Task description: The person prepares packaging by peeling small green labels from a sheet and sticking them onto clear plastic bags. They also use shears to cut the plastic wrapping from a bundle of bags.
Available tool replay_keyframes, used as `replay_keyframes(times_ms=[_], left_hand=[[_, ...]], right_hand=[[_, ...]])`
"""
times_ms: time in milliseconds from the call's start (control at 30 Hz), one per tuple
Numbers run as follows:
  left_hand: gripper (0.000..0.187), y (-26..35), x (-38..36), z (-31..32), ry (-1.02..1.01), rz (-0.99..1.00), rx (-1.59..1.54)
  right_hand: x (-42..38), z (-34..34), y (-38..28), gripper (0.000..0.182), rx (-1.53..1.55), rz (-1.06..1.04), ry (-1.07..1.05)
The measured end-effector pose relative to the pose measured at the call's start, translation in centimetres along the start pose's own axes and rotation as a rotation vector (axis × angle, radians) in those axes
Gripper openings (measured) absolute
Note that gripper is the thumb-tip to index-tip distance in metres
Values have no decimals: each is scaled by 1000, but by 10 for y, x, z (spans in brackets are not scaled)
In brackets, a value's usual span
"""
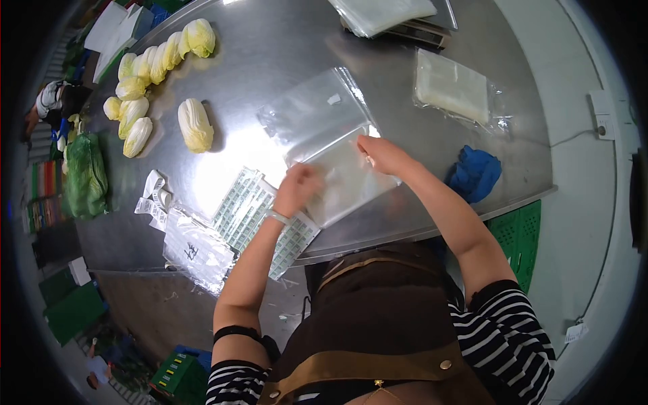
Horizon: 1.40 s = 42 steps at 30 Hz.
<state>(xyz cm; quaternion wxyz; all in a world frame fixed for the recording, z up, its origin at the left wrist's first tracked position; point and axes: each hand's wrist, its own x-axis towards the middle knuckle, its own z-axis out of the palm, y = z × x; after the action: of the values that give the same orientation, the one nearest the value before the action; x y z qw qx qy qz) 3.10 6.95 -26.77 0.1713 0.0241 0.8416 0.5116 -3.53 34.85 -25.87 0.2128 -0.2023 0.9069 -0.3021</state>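
A clear plastic bag [312, 111] lies unfolded on the metal table, with a stack of clear bags [347, 192] just in front of it. My right hand [383, 156] is closed, its fingers pinching the bag's edge near the stack's far right corner. Over the stack's left side is my left hand [297, 190], its fingers smeared by motion. Sheets of printed green-and-white labels [248, 202] lie partly beneath my left wrist.
Several napa cabbages [162, 61] line the far left, and a single cabbage [195, 125] lies nearer. A labelled plastic packet [194, 244] and a paper strip [155, 196] are at left. At right are a blue crumpled bag [475, 174], a bag pack [451, 88] and a scale [425, 30].
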Motion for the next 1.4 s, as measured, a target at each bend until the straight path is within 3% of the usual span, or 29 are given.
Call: replay_keyframes(times_ms=[33,67,167,267,367,433,467,500,533,600,700,800,933,1000,1067,1100,1200,1300,1333,1367,1400], left_hand=[[39,0,-1,6,-217,385,254],[39,0,-10,12,-230,515,536],[24,-24,-4,21,-207,348,338],[15,-27,1,21,-170,110,102],[19,-46,13,-7,56,-96,-221],[29,-18,23,-61,357,-264,-465],[28,-37,31,-80,504,-233,-522],[26,-63,36,-102,562,-247,-331],[29,-73,32,-116,605,-147,178],[19,-80,21,-131,458,-363,585],[11,-88,6,-135,194,-299,170],[9,-54,-4,-133,125,-309,-210],[10,1,-27,-135,16,-220,-413],[17,18,-34,-132,46,-198,-443],[17,54,-41,-129,107,-200,-453],[27,45,-43,-135,-25,-255,-437],[21,27,-45,-126,-1,-213,-271],[18,13,-41,-110,35,-6,-225],[20,-6,-38,-97,15,-3,-300],[22,9,-40,-99,-7,-20,-185],[23,4,-39,-92,54,92,-172]], right_hand=[[4,14,8,18,-96,-54,74],[6,26,18,19,-192,-107,148],[8,20,17,23,-409,44,66],[3,-1,10,21,-406,165,22],[-5,-23,-27,22,-173,202,408],[-13,-33,-46,25,-175,45,620],[-14,-34,-52,26,-178,-37,731],[-15,-27,-54,27,-149,-79,634],[-17,-13,-57,27,-121,-120,539],[-21,18,-68,28,-5,-149,340],[-18,62,-92,33,178,-103,54],[-8,90,-124,38,356,-62,61],[16,109,-153,33,708,21,111],[21,97,-165,28,849,14,87],[17,83,-176,26,805,-22,85],[14,80,-179,25,781,-42,82],[12,89,-169,25,759,-79,62],[13,76,-166,28,693,45,56],[20,84,-160,28,802,-22,146],[21,77,-162,24,794,-18,163],[24,71,-158,19,706,-61,135]])
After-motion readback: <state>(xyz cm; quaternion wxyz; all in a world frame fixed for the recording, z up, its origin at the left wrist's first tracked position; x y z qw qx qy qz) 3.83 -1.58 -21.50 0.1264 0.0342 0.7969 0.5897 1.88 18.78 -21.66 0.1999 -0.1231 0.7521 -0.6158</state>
